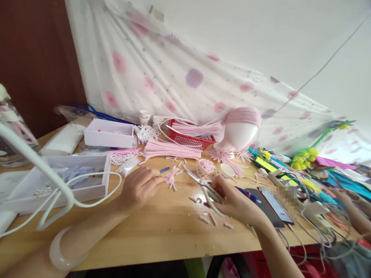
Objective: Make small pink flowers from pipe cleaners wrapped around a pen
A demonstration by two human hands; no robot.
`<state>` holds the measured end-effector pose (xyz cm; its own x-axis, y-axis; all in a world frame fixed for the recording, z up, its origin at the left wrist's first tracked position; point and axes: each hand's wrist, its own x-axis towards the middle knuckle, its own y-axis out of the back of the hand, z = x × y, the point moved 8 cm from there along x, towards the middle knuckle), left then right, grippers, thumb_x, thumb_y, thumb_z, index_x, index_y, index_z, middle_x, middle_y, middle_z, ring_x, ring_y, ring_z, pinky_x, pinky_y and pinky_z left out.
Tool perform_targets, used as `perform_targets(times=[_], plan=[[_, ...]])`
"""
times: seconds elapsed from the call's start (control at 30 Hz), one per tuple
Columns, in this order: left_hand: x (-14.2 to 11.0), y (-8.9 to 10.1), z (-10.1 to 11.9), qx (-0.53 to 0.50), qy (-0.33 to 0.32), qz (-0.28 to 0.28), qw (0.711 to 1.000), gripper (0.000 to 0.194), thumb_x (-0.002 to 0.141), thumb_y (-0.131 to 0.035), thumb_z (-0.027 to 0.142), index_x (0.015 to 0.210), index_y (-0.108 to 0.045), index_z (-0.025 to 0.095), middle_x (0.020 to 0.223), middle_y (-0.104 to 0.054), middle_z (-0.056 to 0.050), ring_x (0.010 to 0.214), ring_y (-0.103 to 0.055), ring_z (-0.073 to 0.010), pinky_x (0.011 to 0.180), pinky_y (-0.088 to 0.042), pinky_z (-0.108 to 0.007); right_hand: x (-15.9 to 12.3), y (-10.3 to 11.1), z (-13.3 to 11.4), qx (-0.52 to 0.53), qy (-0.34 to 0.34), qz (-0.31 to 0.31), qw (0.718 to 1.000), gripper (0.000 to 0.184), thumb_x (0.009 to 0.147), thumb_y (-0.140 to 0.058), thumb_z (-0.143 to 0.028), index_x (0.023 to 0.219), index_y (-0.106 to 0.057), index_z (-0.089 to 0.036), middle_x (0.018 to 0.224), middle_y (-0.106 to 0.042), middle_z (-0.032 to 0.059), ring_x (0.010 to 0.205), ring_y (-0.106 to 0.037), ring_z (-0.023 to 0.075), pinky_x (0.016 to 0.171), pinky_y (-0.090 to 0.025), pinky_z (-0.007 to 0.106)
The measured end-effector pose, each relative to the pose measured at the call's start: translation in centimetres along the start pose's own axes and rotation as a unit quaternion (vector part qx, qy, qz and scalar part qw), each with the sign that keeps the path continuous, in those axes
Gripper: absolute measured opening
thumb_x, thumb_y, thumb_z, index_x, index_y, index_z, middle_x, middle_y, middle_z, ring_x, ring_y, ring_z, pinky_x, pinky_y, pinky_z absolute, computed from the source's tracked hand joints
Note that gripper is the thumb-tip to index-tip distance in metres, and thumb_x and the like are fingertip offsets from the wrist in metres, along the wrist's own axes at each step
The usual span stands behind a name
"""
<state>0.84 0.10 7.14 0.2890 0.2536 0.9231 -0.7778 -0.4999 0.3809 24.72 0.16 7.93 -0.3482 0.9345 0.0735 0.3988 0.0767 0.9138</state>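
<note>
My left hand (142, 186) pinches a small piece of pink pipe cleaners (171, 177), whose short stems spread out like a flower above the wooden table. A pair of scissors (198, 180) is in my right hand (232, 197), fingers around the handles, blades pointing up and left and apart from the pink piece. Cut pink bits (213, 220) lie on the table below the scissors. Just beyond the blades stands a paper cup (200, 171) filled with pink bits, beside a second paper cup (226, 171). A blue pen (164, 170) lies past my left fingertips.
Behind are bundled pink pipe cleaners (172, 150), a red basket (185, 139) and a white head form (242, 135). White trays (108, 139) stand left, near a white bent stand arm (34, 160). Phones (265, 204), a glue gun (249, 194) and cables lie right, near another person's hand (343, 199).
</note>
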Motion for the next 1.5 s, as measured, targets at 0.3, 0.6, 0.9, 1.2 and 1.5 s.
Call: perform_targets(times=[0.3,0.6,0.9,1.2,1.5], plan=[[0.2,-0.7,1.2,-0.019,-0.024,-0.069,0.997,0.016,0.09,-0.057,0.018,0.091,-0.072,0.025,0.08,-0.075,-0.001,0.069,-0.063,-0.0173,0.069,-0.047,-0.031,0.5,-3.7,-4.4,0.047,0.042,-0.027,0.998,0.053,0.069,-0.075,-0.04,0.102,-0.039,-0.02,0.088,-0.054,0.0035,0.074,-0.052,0.0182,0.067,-0.045,0.032],[0.2,-0.1,3.1,0.027,-0.129,-0.048,0.99,0.021,0.09,-0.052,0.009,0.095,-0.068,0.021,0.081,-0.074,-0.003,0.066,-0.061,-0.0167,0.067,-0.048,-0.034,1.3,-5.7,-4.7,0.034,-0.024,-0.04,0.998,0.041,0.073,-0.068,-0.036,0.095,-0.038,-0.02,0.083,-0.056,0.003,0.071,-0.053,0.0189,0.063,-0.041,0.031],[0.2,-0.2,3.3,0.033,-0.14,-0.041,0.989,0.022,0.09,-0.051,0.006,0.098,-0.066,0.019,0.082,-0.074,-0.003,0.068,-0.063,-0.0171,0.07,-0.048,-0.036,1.4,-5.9,-5.2,0.062,-0.027,-0.006,0.998,0.025,0.085,-0.056,-0.033,0.083,-0.033,-0.022,0.067,-0.047,-0.0043,0.057,-0.044,0.0135,0.054,-0.031,0.025],[0.3,-0.4,3.9,0.098,-0.186,-0.026,0.977,0.01,0.086,-0.059,0.004,0.091,-0.066,0.009,0.076,-0.074,-0.005,0.061,-0.06,-0.0167,0.064,-0.05,-0.037,1.5,-6.4,-4.4,0.061,-0.046,0.052,0.996,0.023,0.079,-0.057,-0.025,0.077,-0.034,-0.023,0.057,-0.043,-0.0075,0.049,-0.042,0.0113,0.048,-0.025,0.022],[0.6,-0.1,2.1,0.07,-0.115,-0.017,0.991,0.014,0.084,-0.063,0.008,0.094,-0.067,0.017,0.085,-0.076,-0.005,0.073,-0.068,-0.0187,0.074,-0.053,-0.036,1.2,-5.7,-1.8,0.103,-0.08,0.124,0.984,0.023,0.082,-0.059,-0.031,0.079,-0.038,-0.023,0.057,-0.048,-0.007,0.048,-0.046,0.0111,0.048,-0.03,0.021]])
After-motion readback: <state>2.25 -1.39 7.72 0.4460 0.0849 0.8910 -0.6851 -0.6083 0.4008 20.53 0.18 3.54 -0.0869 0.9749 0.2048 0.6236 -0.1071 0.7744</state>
